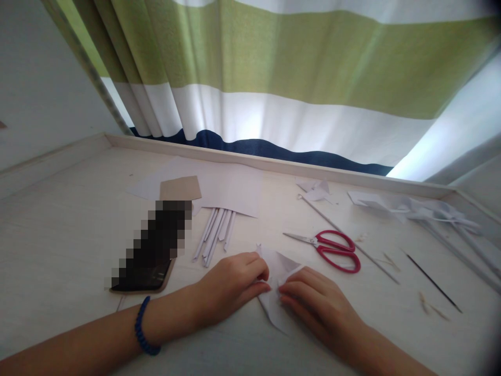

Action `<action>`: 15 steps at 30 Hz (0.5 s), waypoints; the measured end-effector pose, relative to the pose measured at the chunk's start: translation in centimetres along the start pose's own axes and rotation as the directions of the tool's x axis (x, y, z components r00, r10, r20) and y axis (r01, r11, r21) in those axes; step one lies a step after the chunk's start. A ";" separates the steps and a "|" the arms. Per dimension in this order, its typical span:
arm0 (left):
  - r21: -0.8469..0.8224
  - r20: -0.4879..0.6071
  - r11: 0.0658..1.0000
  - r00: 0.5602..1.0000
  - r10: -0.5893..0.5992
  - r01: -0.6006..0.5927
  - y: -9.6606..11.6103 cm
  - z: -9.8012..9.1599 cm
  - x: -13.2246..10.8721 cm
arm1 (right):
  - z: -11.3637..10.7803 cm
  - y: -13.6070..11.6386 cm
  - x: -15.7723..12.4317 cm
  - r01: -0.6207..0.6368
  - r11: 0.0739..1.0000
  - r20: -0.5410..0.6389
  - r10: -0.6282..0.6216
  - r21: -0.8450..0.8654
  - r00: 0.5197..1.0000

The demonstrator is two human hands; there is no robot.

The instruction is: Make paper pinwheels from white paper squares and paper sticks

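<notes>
soft backlight glows through the curtain [274, 78]; edges blurred, warped.

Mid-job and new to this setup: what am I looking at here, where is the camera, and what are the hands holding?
There is no machine: one camera on a person's head looks down at their own bare hands. The left hand, with a blue wristband, and the right hand press fingertips on a folded white paper on the table. Nearby lie red scissors, rolled paper sticks, a phone and white sheets. A striped curtain hangs behind.
</notes>
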State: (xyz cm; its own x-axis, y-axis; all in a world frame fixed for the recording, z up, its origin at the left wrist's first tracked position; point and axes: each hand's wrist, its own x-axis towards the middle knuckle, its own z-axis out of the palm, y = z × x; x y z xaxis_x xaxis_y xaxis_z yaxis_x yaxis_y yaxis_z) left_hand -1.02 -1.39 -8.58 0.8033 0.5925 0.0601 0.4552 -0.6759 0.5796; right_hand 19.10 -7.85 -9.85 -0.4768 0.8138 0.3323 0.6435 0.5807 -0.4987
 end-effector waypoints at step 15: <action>-0.024 -0.018 1.000 1.000 0.001 -0.002 -0.2 0.2 0.1 | 0.2 0.3 0.0 0.146 0.981 -0.050 -0.153 -0.126 0.987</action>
State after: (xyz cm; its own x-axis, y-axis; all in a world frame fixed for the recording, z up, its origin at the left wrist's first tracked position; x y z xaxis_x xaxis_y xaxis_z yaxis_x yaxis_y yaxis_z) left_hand -0.98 -1.30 -8.89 0.7967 0.5997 0.0757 0.4447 -0.6664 0.5985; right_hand 19.15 -7.65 -10.16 -0.5390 0.7154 0.4446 0.6374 0.6915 -0.3400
